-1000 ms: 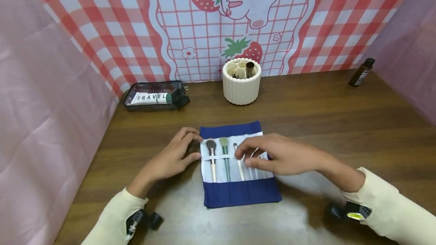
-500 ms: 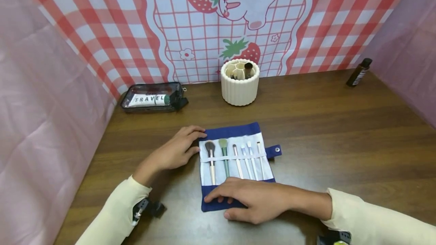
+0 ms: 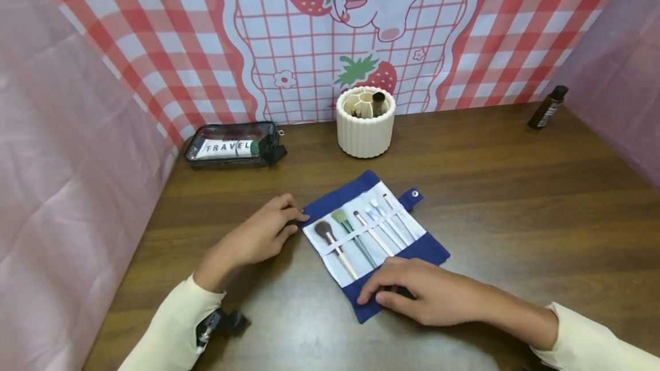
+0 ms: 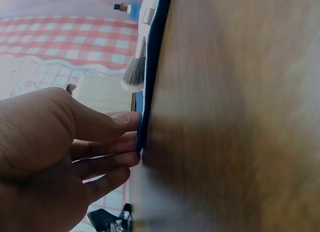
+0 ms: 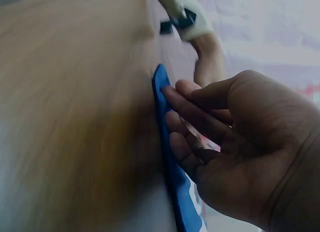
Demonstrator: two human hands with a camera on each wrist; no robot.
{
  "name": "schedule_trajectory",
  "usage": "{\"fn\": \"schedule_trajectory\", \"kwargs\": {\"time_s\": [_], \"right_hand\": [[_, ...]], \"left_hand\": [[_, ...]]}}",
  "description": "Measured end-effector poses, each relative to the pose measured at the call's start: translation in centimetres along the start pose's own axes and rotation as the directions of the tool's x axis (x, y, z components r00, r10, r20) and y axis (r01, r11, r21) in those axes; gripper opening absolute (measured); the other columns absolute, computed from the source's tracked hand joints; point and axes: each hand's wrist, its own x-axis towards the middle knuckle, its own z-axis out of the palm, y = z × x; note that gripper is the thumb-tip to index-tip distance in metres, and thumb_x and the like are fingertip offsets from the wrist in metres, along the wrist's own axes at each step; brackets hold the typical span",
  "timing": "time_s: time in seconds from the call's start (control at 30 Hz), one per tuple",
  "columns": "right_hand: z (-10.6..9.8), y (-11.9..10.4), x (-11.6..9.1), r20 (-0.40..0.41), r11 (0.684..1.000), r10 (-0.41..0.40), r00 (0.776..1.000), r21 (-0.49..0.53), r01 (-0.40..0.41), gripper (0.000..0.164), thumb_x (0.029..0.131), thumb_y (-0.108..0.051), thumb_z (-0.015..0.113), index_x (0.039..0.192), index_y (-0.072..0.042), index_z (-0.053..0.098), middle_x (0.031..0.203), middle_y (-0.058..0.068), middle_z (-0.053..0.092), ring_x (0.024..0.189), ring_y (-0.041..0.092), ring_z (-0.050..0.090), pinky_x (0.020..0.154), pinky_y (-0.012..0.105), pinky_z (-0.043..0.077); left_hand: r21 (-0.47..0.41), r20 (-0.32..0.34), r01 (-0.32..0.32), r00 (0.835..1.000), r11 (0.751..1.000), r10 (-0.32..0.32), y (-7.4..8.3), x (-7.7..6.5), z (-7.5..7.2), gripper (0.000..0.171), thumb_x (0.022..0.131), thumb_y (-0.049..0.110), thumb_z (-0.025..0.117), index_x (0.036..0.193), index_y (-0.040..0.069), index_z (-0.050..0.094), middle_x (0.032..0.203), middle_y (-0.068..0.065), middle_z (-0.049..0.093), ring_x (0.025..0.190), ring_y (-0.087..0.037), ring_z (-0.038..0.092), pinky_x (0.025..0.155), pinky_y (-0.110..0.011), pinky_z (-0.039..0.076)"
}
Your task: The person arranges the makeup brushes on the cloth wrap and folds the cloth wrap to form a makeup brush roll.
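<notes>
- Head: blue brush roll (image 3: 370,244) on table (image 3: 289,331), cup (image 3: 364,137) behind it. My L hand (image 3: 260,231), fingers loose & bent, touches roll's L corner; R hand (image 3: 428,293), same, touches roll's near strip.
- L wrist: fingertips (image 4: 133,159) at roll's edge.
- R wrist: fingers (image 5: 187,154) bent by roll's edge.

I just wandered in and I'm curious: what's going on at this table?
A person has both hands on a navy brush roll that lies open and askew on the wooden table. The left hand touches its left corner; the right hand rests on the near flap. Six brushes sit side by side inside, and the snap tab sticks out unfastened. A cream holder stands behind.
</notes>
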Motion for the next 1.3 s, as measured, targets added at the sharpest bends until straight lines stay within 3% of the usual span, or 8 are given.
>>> {"fn": "schedule_trajectory", "kwargs": {"time_s": [0.1, 0.3, 0.53, 0.7, 0.87, 1.03, 1.3], "right_hand": [[-0.8, 0.9, -1.3, -0.037, 1.0, 0.014, 0.999, 0.022, -0.013, 0.024, 0.107, -0.026, 0.049, 0.117, -0.037, 0.068, 0.113, -0.017, 0.063, 0.101, 0.006, 0.057, 0.086, 0.028, 0.048], [-3.0, 3.1, -3.8, -0.046, 0.997, 0.054, 0.997, 0.053, -0.051, 0.025, 0.108, -0.023, 0.048, 0.116, -0.034, 0.068, 0.114, -0.013, 0.063, 0.103, 0.01, 0.058, 0.087, 0.028, 0.047], [-5.8, 5.3, -5.2, -0.16, 0.984, 0.128, 0.979, -0.102, -0.146, 0.018, 0.105, -0.023, 0.054, 0.11, -0.035, 0.067, 0.111, -0.017, 0.063, 0.104, 0.008, 0.059, 0.088, 0.031, 0.048], [-6.2, 6.5, -5.7, -0.169, 0.976, 0.141, 0.975, -0.139, -0.166, 0.015, 0.101, -0.028, 0.062, 0.115, -0.034, 0.063, 0.117, -0.019, 0.061, 0.112, 0.008, 0.056, 0.094, 0.034, 0.047], [-6.5, 7.0, -5.6, -0.112, 0.982, 0.105, 0.988, -0.147, -0.121, 0.027, 0.099, -0.031, 0.065, 0.125, -0.032, 0.058, 0.122, -0.016, 0.056, 0.116, 0.01, 0.049, 0.097, 0.039, 0.044], [-6.3, 7.3, -5.4, -0.133, 0.972, 0.099, 0.986, -0.2, -0.124, 0.037, 0.098, -0.033, 0.066, 0.134, -0.035, 0.055, 0.119, -0.016, 0.053, 0.112, 0.009, 0.045, 0.095, 0.038, 0.043], [-6.1, 7.5, -5.3, -0.175, 0.959, 0.067, 0.982, -0.26, -0.111, 0.036, 0.098, -0.029, 0.066, 0.132, -0.038, 0.059, 0.13, -0.019, 0.051, 0.12, 0.008, 0.044, 0.097, 0.044, 0.045]], "left_hand": [[0.005, 0.0, -0.017, 1.0, 1.0, 0.017, 0.6, -0.2, 0.0, 0.022, 0.096, 0.001, 0.064, 0.117, 0.0, 0.072, 0.101, -0.004, 0.056, 0.093, -0.017, 0.054, 0.083, -0.036, 0.048], [-0.021, 0.043, -0.078, 0.996, 0.997, 0.079, 1.8, -0.5, 0.1, 0.011, 0.094, 0.003, 0.067, 0.1, 0.005, 0.077, 0.089, 0.003, 0.055, 0.09, -0.017, 0.055, 0.081, -0.035, 0.047], [-0.137, 0.137, -0.061, 0.987, 0.989, 0.08, 3.9, -0.8, 0.6, 0.009, 0.095, 0.011, 0.068, 0.098, 0.012, 0.077, 0.099, 0.006, 0.057, 0.099, -0.015, 0.048, 0.089, -0.036, 0.042], [-0.162, 0.139, -0.065, 0.986, 0.985, 0.088, 4.4, -0.6, 1.2, 0.004, 0.094, 0.017, 0.072, 0.091, 0.016, 0.075, 0.106, 0.006, 0.052, 0.103, -0.014, 0.044, 0.093, -0.036, 0.039], [-0.195, 0.142, -0.088, 0.983, 0.977, 0.117, 4.3, -0.4, 1.4, 0.01, 0.093, 0.02, 0.074, 0.083, 0.021, 0.071, 0.102, 0.008, 0.051, 0.102, -0.012, 0.044, 0.092, -0.034, 0.04], [-0.194, 0.144, -0.104, 0.981, 0.975, 0.134, 4.3, 0.0, 1.5, 0.016, 0.092, 0.024, 0.075, 0.08, 0.025, 0.066, 0.098, 0.01, 0.05, 0.099, -0.012, 0.043, 0.089, -0.033, 0.039], [-0.145, 0.165, -0.066, 0.982, 0.987, 0.09, 4.3, 0.3, 2.1, 0.025, 0.083, 0.039, 0.083, 0.085, 0.026, 0.061, 0.101, 0.012, 0.05, 0.1, -0.011, 0.041, 0.09, -0.032, 0.037]]}}
